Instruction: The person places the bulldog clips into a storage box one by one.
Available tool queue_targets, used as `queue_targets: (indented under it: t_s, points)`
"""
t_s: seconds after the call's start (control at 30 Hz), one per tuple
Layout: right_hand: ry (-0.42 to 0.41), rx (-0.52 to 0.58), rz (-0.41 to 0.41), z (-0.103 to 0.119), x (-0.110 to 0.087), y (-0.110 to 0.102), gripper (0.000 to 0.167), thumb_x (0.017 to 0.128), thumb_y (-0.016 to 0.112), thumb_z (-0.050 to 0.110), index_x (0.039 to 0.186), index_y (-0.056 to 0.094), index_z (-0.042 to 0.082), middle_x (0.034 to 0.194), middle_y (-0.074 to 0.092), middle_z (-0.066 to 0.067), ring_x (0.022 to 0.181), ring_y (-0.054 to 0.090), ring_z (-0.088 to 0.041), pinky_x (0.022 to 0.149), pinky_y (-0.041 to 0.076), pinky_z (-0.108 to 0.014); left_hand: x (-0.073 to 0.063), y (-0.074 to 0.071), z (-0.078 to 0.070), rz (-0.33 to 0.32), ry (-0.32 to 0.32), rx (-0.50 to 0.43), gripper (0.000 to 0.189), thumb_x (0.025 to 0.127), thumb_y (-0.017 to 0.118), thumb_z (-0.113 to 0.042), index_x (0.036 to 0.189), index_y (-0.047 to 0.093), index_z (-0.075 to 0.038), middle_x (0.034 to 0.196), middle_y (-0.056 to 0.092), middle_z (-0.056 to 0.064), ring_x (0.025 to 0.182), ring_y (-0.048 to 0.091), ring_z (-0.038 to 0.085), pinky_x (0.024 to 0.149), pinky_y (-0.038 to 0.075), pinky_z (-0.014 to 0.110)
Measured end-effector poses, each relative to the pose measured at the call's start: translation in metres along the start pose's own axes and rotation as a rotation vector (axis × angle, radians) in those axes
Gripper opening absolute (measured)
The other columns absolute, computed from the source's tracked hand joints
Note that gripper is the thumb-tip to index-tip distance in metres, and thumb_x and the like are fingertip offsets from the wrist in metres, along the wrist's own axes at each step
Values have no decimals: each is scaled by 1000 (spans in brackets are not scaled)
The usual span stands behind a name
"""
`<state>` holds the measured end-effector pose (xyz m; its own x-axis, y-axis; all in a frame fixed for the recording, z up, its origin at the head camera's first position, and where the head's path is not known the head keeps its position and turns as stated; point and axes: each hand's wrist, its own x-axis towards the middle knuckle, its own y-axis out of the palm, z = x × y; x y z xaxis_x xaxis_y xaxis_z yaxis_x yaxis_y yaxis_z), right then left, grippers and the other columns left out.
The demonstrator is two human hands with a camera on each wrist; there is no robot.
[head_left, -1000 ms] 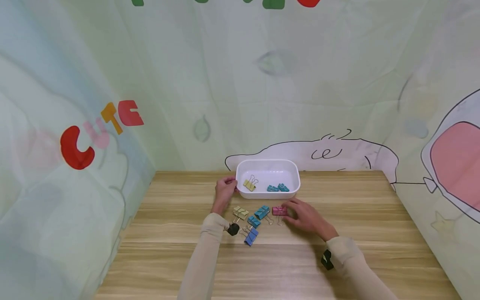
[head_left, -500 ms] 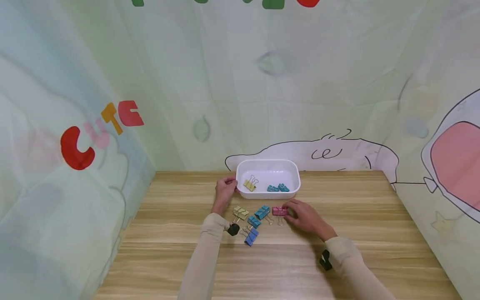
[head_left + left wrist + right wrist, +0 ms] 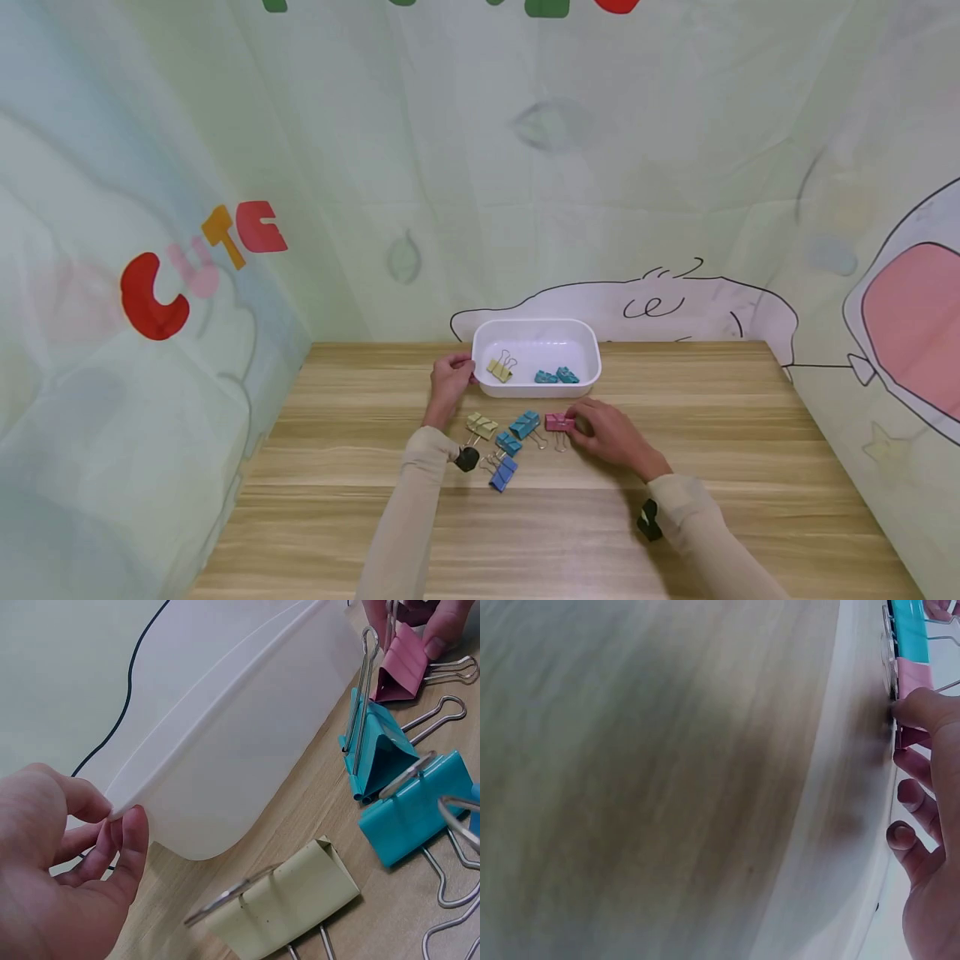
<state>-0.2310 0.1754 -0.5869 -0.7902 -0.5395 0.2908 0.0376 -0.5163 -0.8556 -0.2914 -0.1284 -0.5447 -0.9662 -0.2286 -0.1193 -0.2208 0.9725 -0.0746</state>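
My left hand pinches the left rim of a white plastic tray between thumb and fingers, plainly seen in the left wrist view. A pink binder clip lies on the table just in front of the tray, and my right hand holds its right end between thumb and forefinger. In the right wrist view the other fingers of that hand are loosely bent. Left of the pink clip lie a larger teal binder clip, a smaller teal binder clip, a blue binder clip and a cream binder clip.
Inside the tray sit a yellow binder clip at the left and two teal binder clips toward the right. The wooden table ends at a printed cloth backdrop right behind the tray.
My right hand has shifted very slightly at the pink binder clip, and its wrist has moved a little left. The left hand and the tray look unmoved.
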Motion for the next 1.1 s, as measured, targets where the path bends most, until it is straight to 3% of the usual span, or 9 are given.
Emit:
queue_targets:
  t_s: [0.3,0.43,0.67,0.93,1.1]
  points:
    - [-65,-35,-66,2,5,-8,31,84,83,14,113,73,7,112,73,-10,101,70,-29,89,61,-48,0,0,-1,-5,-12,-2,29,95,61,4,122,65,16,116,66,35,87,67,38,74,65,35]
    - [-108,-48,-89,3,11,-13,29,86,83,14,112,73,9,113,73,-9,100,70,-28,87,62,-46,1,0,0,-10,-22,-4,28,95,61,4,121,65,15,116,66,34,86,67,36,74,65,34]
    - [-178,-44,-149,12,24,-24,26,85,83,13,109,74,8,98,72,-5,78,66,-24,66,60,-37,0,0,0,-12,-10,-7,27,95,61,5,119,65,16,113,66,35,81,68,33,71,65,33]
    - [-195,-71,-192,22,44,-38,25,84,83,12,106,73,7,100,73,-7,82,67,-23,70,62,-41,1,1,0,-10,-9,-15,28,95,61,5,120,65,17,113,66,35,77,67,28,66,63,27]
    - [-172,-87,-203,28,57,-51,25,86,82,14,109,73,6,104,73,-10,86,69,-27,73,64,-43,1,1,0,-8,-14,0,28,96,61,4,120,65,16,113,66,34,78,66,27,71,64,32]
